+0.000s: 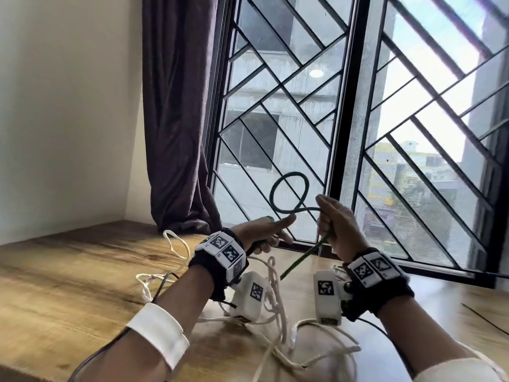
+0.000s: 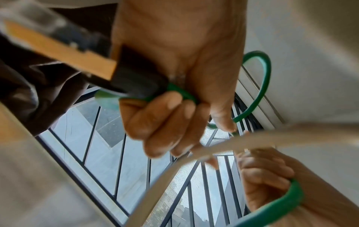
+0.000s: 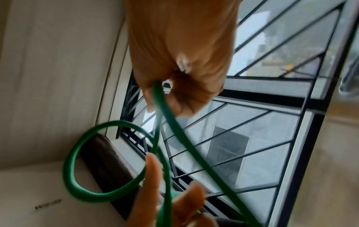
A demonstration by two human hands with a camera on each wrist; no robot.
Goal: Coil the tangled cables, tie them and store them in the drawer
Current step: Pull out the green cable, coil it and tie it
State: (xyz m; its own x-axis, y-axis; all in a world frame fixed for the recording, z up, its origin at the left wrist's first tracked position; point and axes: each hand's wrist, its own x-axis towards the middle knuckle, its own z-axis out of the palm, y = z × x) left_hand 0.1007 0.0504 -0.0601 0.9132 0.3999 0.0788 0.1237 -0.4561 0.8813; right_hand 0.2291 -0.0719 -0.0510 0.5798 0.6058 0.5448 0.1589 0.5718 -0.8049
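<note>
Green cable (image 1: 286, 193) rises in one loop between both raised hands, its tail dropping toward 6 o'clock over the wooden table (image 1: 68, 271). At 9 o'clock of the loop the left hand (image 1: 264, 232) curls its fingers around the cable and a dark plug (image 2: 136, 76), while at 3 o'clock the right hand (image 1: 336, 224) is closed around the same cable. White cables (image 1: 275, 293) lie tangled on the table beneath the wrists, a dark curtain (image 1: 176, 106) hangs at 11 o'clock, and a barred window (image 1: 358, 106) stands behind.

right hand (image 3: 180, 61) gripping green cable (image 3: 77, 161), seemingly looped
</note>
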